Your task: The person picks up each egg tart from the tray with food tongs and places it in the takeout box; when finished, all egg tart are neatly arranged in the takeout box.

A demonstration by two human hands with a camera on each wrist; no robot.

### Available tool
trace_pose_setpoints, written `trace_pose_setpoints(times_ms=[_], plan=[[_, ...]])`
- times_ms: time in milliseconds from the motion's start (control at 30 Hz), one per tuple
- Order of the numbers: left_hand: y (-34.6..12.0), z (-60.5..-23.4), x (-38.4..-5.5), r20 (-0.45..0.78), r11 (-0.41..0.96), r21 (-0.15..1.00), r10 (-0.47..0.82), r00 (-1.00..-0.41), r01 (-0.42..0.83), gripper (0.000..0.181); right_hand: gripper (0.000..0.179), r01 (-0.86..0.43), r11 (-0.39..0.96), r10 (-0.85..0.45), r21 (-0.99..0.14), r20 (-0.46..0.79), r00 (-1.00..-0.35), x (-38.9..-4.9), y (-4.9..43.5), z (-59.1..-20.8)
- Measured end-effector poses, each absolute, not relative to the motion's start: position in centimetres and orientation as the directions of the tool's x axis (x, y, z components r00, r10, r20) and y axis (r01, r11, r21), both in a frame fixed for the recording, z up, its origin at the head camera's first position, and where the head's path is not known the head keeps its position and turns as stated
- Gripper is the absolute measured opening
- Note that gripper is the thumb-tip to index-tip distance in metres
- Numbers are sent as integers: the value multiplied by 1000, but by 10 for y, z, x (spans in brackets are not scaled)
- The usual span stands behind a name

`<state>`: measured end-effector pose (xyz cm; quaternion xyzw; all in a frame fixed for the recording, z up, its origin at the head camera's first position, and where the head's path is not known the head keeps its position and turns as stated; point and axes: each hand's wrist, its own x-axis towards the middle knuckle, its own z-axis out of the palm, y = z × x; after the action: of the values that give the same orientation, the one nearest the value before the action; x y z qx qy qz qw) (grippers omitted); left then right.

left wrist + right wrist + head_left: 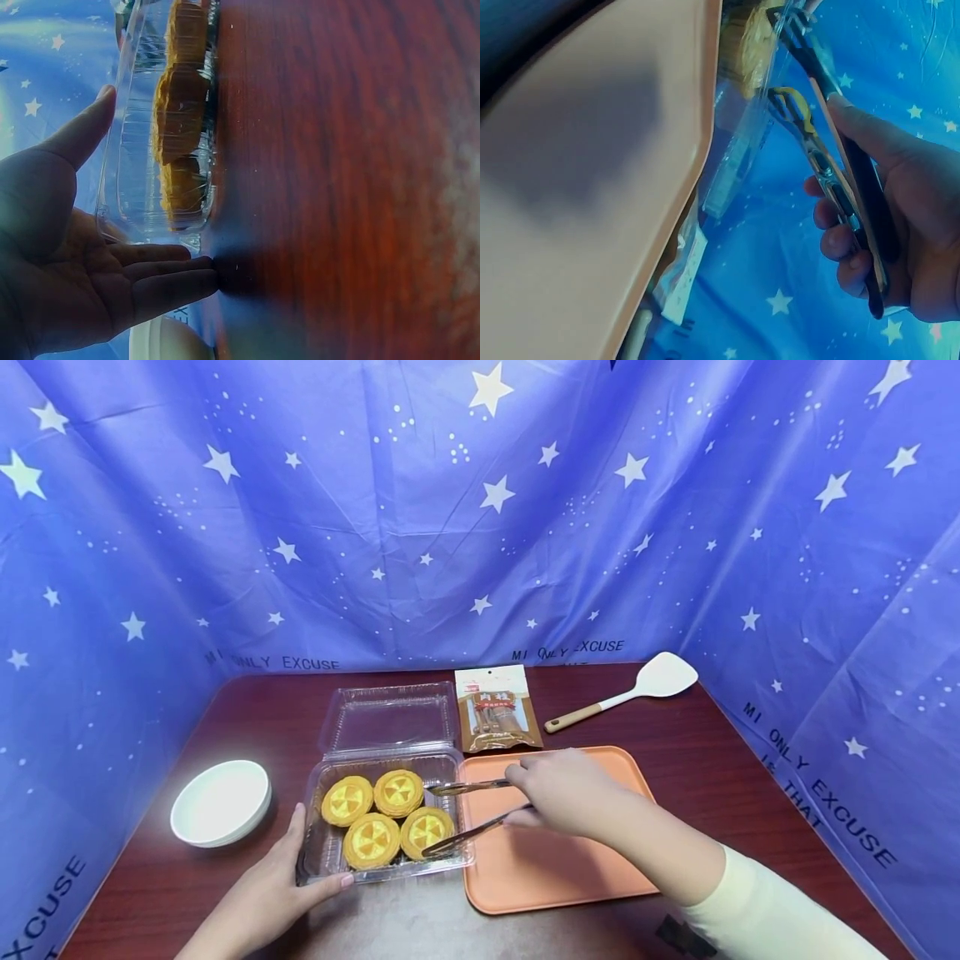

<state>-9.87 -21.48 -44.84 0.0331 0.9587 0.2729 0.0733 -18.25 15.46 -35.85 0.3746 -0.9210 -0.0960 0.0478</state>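
Several round yellow egg tarts [372, 841] sit in the base of a clear plastic clamshell box [315, 839], its lid [393, 717] folded back behind. My right hand [566, 793] grips metal tongs [472, 787] from above the orange tray. The tongs' arms are spread, with one tip at the back right tart and the other over the front right tart [427, 833]. In the right wrist view, fingers and thumb wrap the tongs [859, 195]. My left hand [270, 881] lies along the box's left front corner, fingers straight and thumb at the front rim; the left wrist view shows its palm [82, 285].
An orange tray [555, 881] stands right of the box, close against it. Behind are a brown and white packet [498, 710] and a white spatula [663, 677] with a wooden handle. White bowls or plates [221, 802] stand at left. A starry blue curtain [420, 527] surrounds the table.
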Motion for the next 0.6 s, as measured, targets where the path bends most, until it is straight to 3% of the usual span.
trace_pose_setpoints(times_ms=[133, 300, 600], plan=[[-215, -448, -99, -115, 850, 526, 103, -988, 28, 129, 46, -666, 731, -670, 148, -21, -742, -181, 164, -362], [-216, -448, -98, -120, 850, 526, 101, -988, 23, 129, 44, -682, 723, -683, 112, -32, -729, -178, 174, -373], [-216, -450, -98, -124, 846, 533, 108, -986, 26, 129, 43, -705, 710, -702, 0, 90, -707, -173, 205, -385]])
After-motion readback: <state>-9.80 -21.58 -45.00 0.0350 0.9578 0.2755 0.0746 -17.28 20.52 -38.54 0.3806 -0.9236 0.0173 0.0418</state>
